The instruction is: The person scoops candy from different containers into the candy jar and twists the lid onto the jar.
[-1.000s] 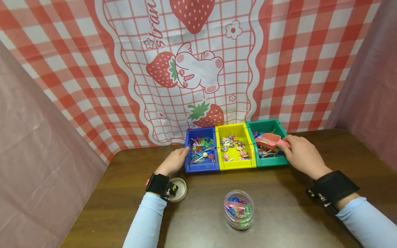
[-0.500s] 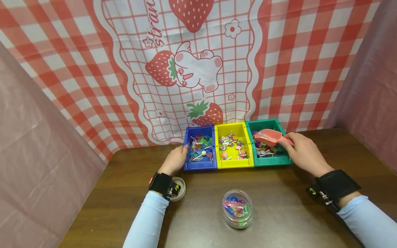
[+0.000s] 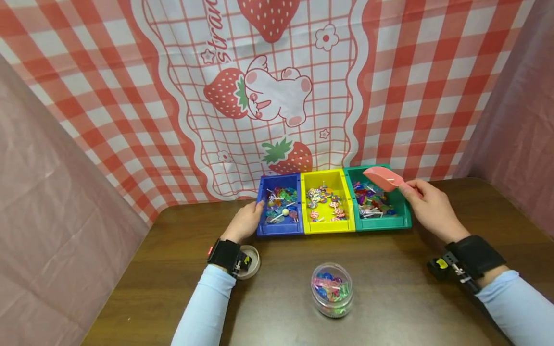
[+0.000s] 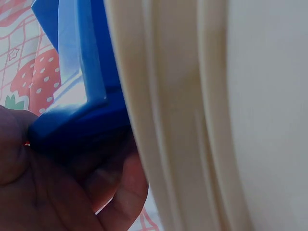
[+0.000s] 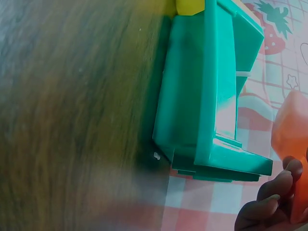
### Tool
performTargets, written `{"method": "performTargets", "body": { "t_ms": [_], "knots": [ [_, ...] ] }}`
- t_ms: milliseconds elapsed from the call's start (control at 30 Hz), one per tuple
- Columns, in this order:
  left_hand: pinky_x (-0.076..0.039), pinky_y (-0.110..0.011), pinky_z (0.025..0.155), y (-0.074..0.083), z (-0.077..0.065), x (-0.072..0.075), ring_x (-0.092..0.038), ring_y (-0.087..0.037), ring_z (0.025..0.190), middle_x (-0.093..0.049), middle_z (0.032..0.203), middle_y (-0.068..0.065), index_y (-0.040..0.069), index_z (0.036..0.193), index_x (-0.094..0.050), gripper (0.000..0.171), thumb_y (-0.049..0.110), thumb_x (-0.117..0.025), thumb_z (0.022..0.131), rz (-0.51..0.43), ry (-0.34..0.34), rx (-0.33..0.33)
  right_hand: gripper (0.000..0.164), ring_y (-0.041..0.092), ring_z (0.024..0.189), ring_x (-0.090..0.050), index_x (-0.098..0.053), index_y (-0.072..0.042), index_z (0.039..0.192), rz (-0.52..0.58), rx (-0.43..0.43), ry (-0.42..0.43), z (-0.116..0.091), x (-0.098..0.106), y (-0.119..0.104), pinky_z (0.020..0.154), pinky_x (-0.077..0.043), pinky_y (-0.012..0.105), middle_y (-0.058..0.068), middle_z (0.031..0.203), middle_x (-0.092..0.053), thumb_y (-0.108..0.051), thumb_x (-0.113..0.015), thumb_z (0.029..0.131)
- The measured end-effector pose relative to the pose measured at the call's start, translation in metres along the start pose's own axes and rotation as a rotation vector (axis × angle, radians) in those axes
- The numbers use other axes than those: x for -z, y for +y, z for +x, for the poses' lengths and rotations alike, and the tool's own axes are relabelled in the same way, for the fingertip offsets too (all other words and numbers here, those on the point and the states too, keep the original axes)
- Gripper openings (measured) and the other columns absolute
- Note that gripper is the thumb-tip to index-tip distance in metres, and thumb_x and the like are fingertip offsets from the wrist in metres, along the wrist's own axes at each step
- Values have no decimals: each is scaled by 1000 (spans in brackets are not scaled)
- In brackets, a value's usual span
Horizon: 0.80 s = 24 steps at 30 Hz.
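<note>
The left hand grips the outer side of the blue bin, its fingers bent around the edge. The right hand pinches the handle of the pink scoop, fingers closed on it.

Just beside the left wrist lies a pale round lid on the table, partly hidden by the black strap and its small camera. The yellow bin stands between the blue bin and the green bin, the three side by side, each holding small colourful candies. A clear jar with bright pieces inside stands nearer the person, between the forearms and apart from both hands. A checked strawberry cloth hangs behind the bins.

The scoop points leftward from the right hand, raised over the back of the green bin and covering part of it; a small pale spot shows in its bowl, too small to identify. The blue bin sits directly against the left hand.

The left wrist view shows fingers curled under the blue bin's edge, while a cream ringed rim blocks its right side. The right wrist view alone shows a tiny white bit on the table by the green bin's corner.
</note>
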<state>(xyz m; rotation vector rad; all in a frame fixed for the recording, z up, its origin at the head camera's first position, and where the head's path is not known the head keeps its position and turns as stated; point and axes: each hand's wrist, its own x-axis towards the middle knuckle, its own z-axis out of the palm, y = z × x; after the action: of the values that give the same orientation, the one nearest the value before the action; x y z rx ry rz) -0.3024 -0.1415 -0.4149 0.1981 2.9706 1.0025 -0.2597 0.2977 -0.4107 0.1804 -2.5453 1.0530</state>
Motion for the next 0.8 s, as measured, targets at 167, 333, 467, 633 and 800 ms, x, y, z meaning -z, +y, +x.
{"method": "performTargets", "body": {
  "t_ms": [167,333,467,633,800],
  "knots": [
    [-46,-49,86,0,-1,1,-57,-27,90,-61,95,-14,2,106,-63,44,34,-33,109,-3,-22,-13,41,24,72,-42,-61,2,118,-1,12,-3,0,-1,-2,56,-33,30,11,81,-50,-36,-51,104],
    [-43,-48,100,-1,-2,5,-59,-27,110,-64,113,-15,1,122,-62,49,37,-31,109,-12,-72,-11,40,24,74,-45,-61,0,119,9,45,-49,-1,2,-10,57,-35,29,13,86,-55,-36,-53,104],
    [-42,-47,101,-1,-2,6,-58,-27,111,-63,114,-16,0,123,-61,51,38,-29,110,4,-95,-19,35,22,70,-45,-62,-5,118,19,67,-129,-5,9,-21,54,-35,30,12,86,-55,-36,-54,103],
    [-42,-48,101,-1,-2,7,-59,-28,112,-63,114,-16,-1,124,-60,52,38,-29,110,7,-87,-21,29,22,68,-47,-65,-10,115,59,77,-250,-10,16,-41,52,-38,30,11,83,-55,-35,-60,101],
    [-41,-48,103,-2,-2,5,-58,-28,116,-63,119,-16,0,128,-58,52,38,-29,110,17,-89,-13,21,24,69,-50,-66,-11,115,116,146,-369,-15,22,-59,51,-41,30,8,88,-56,-26,-63,99]
  ]
}}
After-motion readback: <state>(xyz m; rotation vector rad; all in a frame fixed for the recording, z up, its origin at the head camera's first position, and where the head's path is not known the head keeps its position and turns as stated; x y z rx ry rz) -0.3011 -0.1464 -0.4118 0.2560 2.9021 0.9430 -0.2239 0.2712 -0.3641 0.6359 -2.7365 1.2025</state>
